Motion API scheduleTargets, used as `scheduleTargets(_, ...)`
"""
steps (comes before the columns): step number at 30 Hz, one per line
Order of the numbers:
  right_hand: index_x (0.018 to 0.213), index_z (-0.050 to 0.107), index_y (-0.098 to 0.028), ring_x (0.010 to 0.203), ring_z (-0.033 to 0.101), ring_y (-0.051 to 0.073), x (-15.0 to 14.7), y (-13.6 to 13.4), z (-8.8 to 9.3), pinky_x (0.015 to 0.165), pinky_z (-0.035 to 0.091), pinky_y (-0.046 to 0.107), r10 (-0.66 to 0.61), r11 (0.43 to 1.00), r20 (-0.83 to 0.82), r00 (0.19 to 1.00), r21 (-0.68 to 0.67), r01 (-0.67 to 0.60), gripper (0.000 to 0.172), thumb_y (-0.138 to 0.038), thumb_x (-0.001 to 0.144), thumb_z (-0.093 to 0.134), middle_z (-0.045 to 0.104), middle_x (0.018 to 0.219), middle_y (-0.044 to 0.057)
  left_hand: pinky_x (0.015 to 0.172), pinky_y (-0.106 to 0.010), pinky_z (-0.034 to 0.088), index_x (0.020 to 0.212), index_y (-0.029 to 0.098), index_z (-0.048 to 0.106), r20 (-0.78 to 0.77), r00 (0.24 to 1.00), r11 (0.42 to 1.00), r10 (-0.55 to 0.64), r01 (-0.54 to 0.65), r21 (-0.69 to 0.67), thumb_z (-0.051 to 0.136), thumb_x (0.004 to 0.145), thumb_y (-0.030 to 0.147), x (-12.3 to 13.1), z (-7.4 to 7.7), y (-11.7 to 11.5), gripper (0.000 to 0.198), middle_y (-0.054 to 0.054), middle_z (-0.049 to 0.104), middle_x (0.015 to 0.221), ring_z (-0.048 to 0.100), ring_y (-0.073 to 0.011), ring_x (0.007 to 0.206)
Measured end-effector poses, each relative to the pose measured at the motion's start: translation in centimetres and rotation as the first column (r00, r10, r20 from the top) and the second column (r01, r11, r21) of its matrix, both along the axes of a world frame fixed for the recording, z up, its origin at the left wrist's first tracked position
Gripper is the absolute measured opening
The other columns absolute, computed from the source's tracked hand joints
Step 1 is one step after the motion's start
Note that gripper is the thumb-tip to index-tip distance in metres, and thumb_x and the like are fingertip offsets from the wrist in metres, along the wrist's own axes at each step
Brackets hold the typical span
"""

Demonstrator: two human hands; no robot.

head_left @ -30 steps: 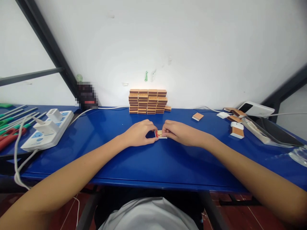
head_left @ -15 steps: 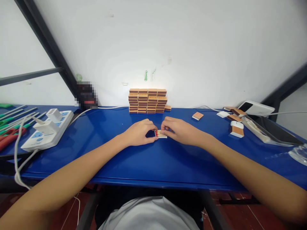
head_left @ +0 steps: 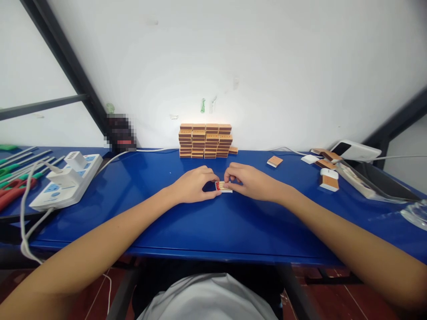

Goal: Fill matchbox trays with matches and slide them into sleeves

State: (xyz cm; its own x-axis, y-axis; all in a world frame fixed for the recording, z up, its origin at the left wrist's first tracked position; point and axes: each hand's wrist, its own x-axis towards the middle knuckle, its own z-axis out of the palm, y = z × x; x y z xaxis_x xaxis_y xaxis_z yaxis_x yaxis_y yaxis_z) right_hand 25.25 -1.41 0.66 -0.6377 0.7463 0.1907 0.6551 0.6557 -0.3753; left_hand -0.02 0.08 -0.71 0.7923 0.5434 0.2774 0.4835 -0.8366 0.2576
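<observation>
An open white matchbox tray (head_left: 228, 191) lies on the blue table in front of me. Inside it are several matches (head_left: 221, 185) with their red heads toward the left. My left hand (head_left: 196, 184) grips the tray's left end between thumb and forefinger. From the other side my right hand (head_left: 245, 180) has thumb and forefinger pinched together on the matches near their plain ends; the fingertips hide part of them. A matchbox (head_left: 275, 161) lies on its own beyond the right hand.
Stacked matchboxes (head_left: 205, 141) stand against the wall. On the left are a white power strip (head_left: 68, 182) and red-handled and green-handled tools (head_left: 16, 186). To the right lie more matchboxes (head_left: 329, 182), a white device (head_left: 356, 150) and a dark-topped case (head_left: 380, 178).
My right fingertips have shifted very slightly to the right over the matches. My left hand and the tray stay in place.
</observation>
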Motion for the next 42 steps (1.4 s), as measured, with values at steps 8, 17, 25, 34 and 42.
scheduleTargets(8,0.098,0.065,-0.021,0.085,0.060,0.020,-0.36,-0.05,-0.46,0.075,0.044,0.033,0.007,1.000,-0.022,1.000,-0.018,-0.007,0.017,-0.038,0.102,0.062,0.063,0.101,0.007,0.086,-0.037,0.051,0.113,0.019,0.074,-0.011,1.000,1.000,0.003,-0.003,-0.005,0.069,0.100,0.039,0.08,0.04,-0.01,0.025,-0.008,0.072,0.105,0.063,-0.0256,0.101)
scheduleTargets(17,0.098,0.066,-0.021,0.085,0.060,0.020,-0.29,0.05,-0.33,0.075,0.044,0.032,-0.003,1.000,-0.011,1.000,-0.019,0.003,0.013,-0.033,0.100,0.065,0.063,0.099,0.006,0.086,-0.036,0.051,0.113,0.019,0.073,-0.007,1.000,1.000,0.012,-0.012,-0.003,0.070,0.099,0.038,0.10,0.02,-0.08,0.024,-0.008,0.072,0.106,0.063,-0.0255,0.103)
scheduleTargets(25,0.100,0.075,-0.022,0.083,0.060,0.019,-0.44,0.03,-0.18,0.076,0.045,0.032,0.079,0.996,-0.049,0.996,-0.043,-0.081,0.015,-0.029,0.101,0.062,0.062,0.096,0.006,0.087,-0.036,0.051,0.110,0.019,0.073,-0.012,1.000,1.000,0.008,-0.008,0.001,0.070,0.099,0.038,0.14,0.15,-0.16,0.022,-0.008,0.071,0.104,0.062,-0.0252,0.102)
scheduleTargets(34,0.094,0.073,-0.020,0.079,0.059,0.019,-0.54,-0.26,-0.03,0.074,0.046,0.033,0.060,0.995,-0.047,0.997,-0.072,-0.063,0.023,-0.037,0.102,0.059,0.064,0.094,0.006,0.089,-0.038,0.052,0.112,0.019,0.073,-0.001,1.000,1.000,0.007,-0.007,-0.011,0.069,0.099,0.039,0.14,0.06,-0.09,0.024,-0.008,0.072,0.106,0.063,-0.0260,0.103)
scheduleTargets(42,0.096,0.068,-0.021,0.080,0.059,0.018,-0.92,-0.34,-0.50,0.073,0.045,0.032,0.027,0.999,-0.077,0.997,-0.023,-0.029,0.009,-0.028,0.098,0.063,0.063,0.093,0.005,0.088,-0.037,0.052,0.109,0.019,0.073,0.000,1.000,1.000,-0.008,0.008,-0.004,0.069,0.100,0.039,0.12,-0.05,0.04,0.022,-0.008,0.070,0.103,0.062,-0.0248,0.099)
